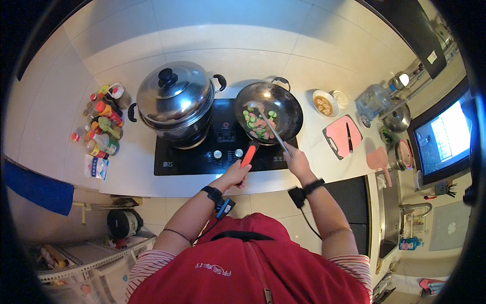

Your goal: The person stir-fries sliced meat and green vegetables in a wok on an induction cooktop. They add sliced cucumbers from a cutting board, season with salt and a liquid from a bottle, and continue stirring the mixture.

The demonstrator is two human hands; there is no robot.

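My left hand (pixel 236 174) is closed around the red handle (pixel 248 155) of a dark wok (pixel 290 114) on the right side of the black cooktop (pixel 182 163). A long metal cooking utensil (pixel 274 131) is gripped in my right hand (pixel 298 163), its head down among the food. Green vegetable slices (pixel 260 133) and pinkish slices (pixel 269 133) lie in the wok's lower left part. At the cooktop's left side stands a large steel pot (pixel 172 98) with its lid on.
Bottles (pixel 108 114) crowd the counter at left. To the wok's right are a bowl of food in sauce (pixel 324 105), and a pink cutting board (pixel 341 131) bearing a knife (pixel 349 138). Farther right are a water jug (pixel 374 100), a pink ladle (pixel 377 159) and a sink (pixel 390 212).
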